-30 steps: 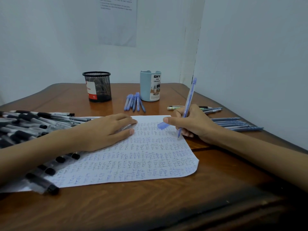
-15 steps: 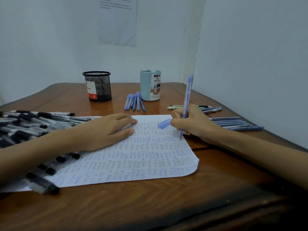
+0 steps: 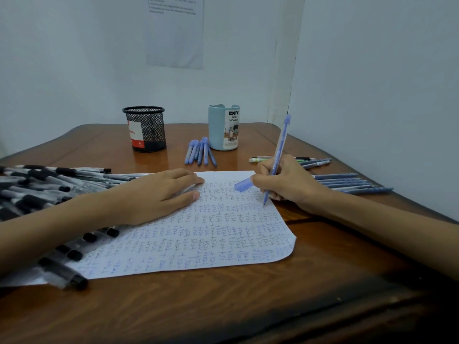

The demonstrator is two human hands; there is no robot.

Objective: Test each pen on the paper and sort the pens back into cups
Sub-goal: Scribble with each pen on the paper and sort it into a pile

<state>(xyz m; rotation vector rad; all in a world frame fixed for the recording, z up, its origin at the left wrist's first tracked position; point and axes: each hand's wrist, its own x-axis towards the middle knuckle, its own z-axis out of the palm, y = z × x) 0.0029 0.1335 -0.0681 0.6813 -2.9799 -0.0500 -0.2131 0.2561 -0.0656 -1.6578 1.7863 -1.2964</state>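
Note:
My right hand (image 3: 285,182) grips a blue pen (image 3: 279,151) nearly upright, its tip on the right edge of the paper (image 3: 198,234), and also pinches the pen's blue cap (image 3: 243,184). Blue scribbles cover the paper. My left hand (image 3: 159,194) rests flat on the sheet's upper left part. A black mesh cup (image 3: 145,129) and a light blue cup (image 3: 224,126) stand at the back of the table. Blue pens (image 3: 200,152) lie in front of the blue cup, and more blue pens (image 3: 347,183) lie at the right.
A large heap of black-capped pens (image 3: 44,184) covers the table's left side, some under my left forearm. A few pens, one green (image 3: 263,160), lie behind my right hand. White walls close in at the back and right. A wooden table (image 3: 223,306) carries everything.
The pen in my right hand has shifted slightly right and down along the paper's right side, its top swinging a little. My left hand has stayed in place.

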